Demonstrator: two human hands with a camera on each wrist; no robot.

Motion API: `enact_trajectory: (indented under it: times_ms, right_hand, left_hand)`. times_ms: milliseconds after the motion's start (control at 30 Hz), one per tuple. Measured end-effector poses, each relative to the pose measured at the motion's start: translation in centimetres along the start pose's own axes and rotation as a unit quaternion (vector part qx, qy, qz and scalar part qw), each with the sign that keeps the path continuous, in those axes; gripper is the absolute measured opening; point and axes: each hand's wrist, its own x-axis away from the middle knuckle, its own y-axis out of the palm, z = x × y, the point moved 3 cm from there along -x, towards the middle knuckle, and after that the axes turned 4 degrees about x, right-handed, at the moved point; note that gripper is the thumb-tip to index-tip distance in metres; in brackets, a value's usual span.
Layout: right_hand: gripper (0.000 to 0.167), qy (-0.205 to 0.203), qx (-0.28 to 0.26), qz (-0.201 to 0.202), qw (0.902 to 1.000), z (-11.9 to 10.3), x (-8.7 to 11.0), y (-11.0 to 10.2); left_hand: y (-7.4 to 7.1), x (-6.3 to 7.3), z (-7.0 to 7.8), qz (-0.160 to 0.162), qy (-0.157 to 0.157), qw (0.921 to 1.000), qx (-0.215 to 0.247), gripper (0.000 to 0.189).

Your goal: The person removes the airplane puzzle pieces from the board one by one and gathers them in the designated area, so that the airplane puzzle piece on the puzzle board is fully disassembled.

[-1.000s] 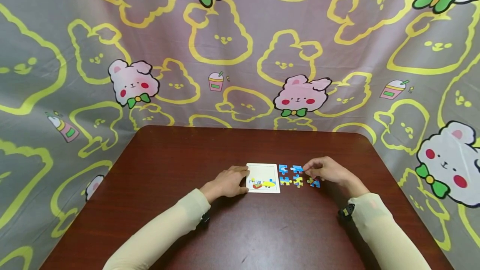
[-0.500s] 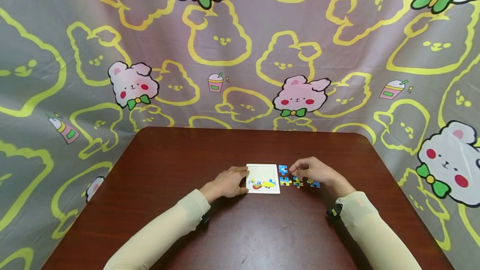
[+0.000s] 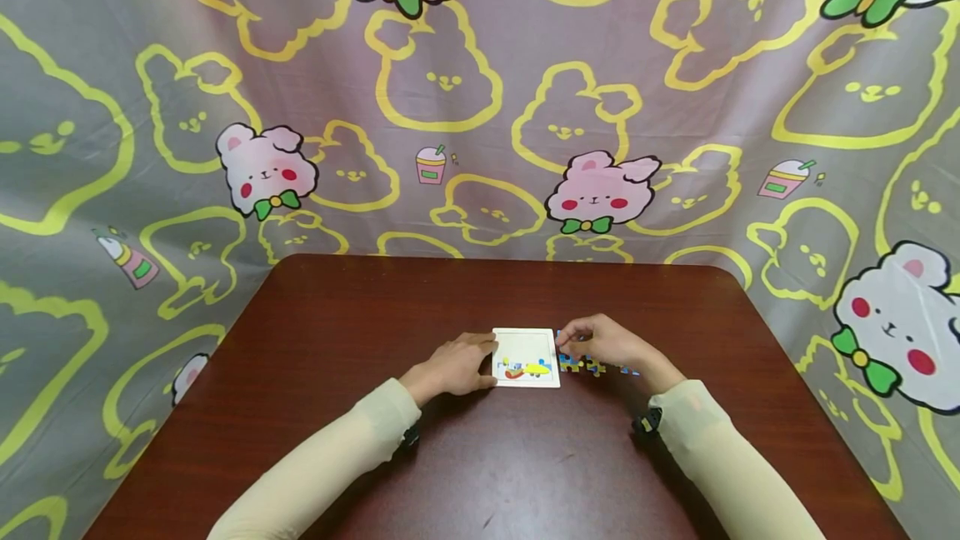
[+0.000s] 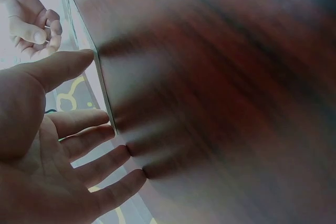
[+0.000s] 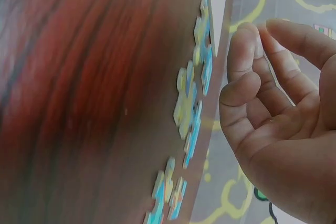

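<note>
The left hand (image 3: 453,363) lies at the left side of a white puzzle board (image 3: 525,332). In the left wrist view its thumb and straight fingers (image 4: 107,162) touch the board's edge and the table. Coloured pictures fill the board's lower part; the upper part is blank white. Just right of the board hovers the right hand (image 3: 600,340), its fingers loosely curled and nothing seen between them. Below it lie several jigsaw pieces, partly hidden in the head view. The right wrist view shows yellow-blue pieces (image 5: 184,100) and blue pieces (image 5: 193,136) flat on the table.
The dark reddish-brown table (image 3: 360,307) extends around the board on all sides. A grey curtain (image 3: 480,48) with cartoon rabbits hangs behind and beside it. Both wrists wear dark straps (image 3: 647,420).
The right hand has moved left over the jigsaw pieces, from their right end towards the board, and now covers the upper ones. The left hand and board have stayed in place.
</note>
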Motion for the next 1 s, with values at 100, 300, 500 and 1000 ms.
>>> enact_trajectory:
  times_ms: [100, 300, 500, 1000]
  right_hand:
    - [0.015, -0.014, -0.009, 0.001, 0.9999, -0.3, -0.3, 0.6]
    - [0.014, -0.016, -0.021, 0.003, 0.9996, -1.2, -1.0, 1.7]
    - [0.015, -0.021, -0.018, -0.002, 0.9996, -2.1, -1.5, 2.2]
    - [0.014, -0.067, 0.013, -0.013, 0.9976, -4.2, -2.3, 3.8]
  left_hand:
    - [0.0, 0.0, -0.1, 0.001, 0.001, 1.0000, 0.000, 0.065]
    - [0.0, 0.0, -0.1, 0.000, -0.001, 1.0000, 0.001, 0.065]
    - [0.0, 0.0, 0.0, 0.001, -0.001, 1.0000, 0.002, 0.065]
    - [0.0, -0.1, -0.1, 0.004, 0.002, 1.0000, 0.008, 0.066]
